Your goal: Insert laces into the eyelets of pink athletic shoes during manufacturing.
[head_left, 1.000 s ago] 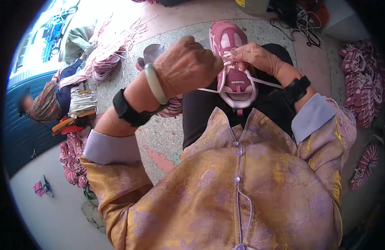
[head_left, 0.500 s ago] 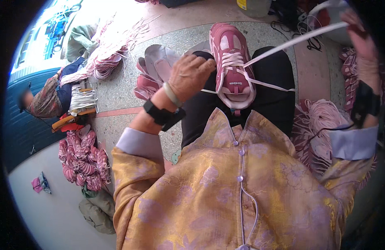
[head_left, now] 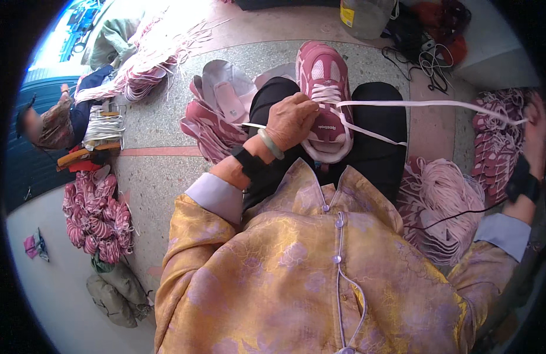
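Observation:
A dark pink and light pink sneaker (head_left: 324, 64) rests between my black-trousered knees, its toe away from me. My left hand (head_left: 292, 120) is closed on the near-left side of the sneaker, by the tongue and lace rows; its fingertips are partly hidden. Far out to the right, my right hand (head_left: 536, 125) grips the end of a pale shoelace (head_left: 426, 104), drawn nearly straight from the sneaker's right eyelets. Another length of lace hangs from the same side across my right knee. A pale lace end also sticks out left of my left wrist.
Pink shoe uppers and grey insoles (head_left: 226, 88) are piled left of my knees. Bundled pale laces (head_left: 444, 206) lie at right, near stacked pink uppers (head_left: 500, 141). Bunched pink shoe pieces (head_left: 99, 218) are at far left. Another person (head_left: 54, 121) sits beyond. A clear plastic container (head_left: 364, 17) stands ahead.
My right hand has swung down and outward with the lace, which went from slanting upward to nearly level. My left hand has shifted nearer to me and right, onto the sneaker's side.

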`<move>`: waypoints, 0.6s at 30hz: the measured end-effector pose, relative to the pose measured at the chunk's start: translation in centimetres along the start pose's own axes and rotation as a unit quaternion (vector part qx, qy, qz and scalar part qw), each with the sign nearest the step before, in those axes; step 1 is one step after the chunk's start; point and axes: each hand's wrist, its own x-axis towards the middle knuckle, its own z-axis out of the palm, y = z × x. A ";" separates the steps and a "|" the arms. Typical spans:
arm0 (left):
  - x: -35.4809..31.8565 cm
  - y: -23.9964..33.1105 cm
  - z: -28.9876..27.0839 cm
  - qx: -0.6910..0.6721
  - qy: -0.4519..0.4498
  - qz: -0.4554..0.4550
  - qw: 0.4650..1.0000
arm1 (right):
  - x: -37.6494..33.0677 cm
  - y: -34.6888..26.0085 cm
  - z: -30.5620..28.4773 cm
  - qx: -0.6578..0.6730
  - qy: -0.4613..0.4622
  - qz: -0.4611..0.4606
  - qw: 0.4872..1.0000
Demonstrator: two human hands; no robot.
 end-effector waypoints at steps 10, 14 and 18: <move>-0.4 0.5 1.0 -0.016 0.014 -0.056 0.998 | -20.6 12.6 20.2 -0.178 -0.356 0.041 0.916; -0.7 0.3 1.5 -0.026 0.033 -0.053 0.998 | -22.9 14.7 22.7 -0.305 -0.345 -0.245 0.853; -0.9 0.0 1.7 -0.028 0.037 -0.058 0.997 | -23.2 15.2 23.6 -0.416 -0.328 -0.372 0.762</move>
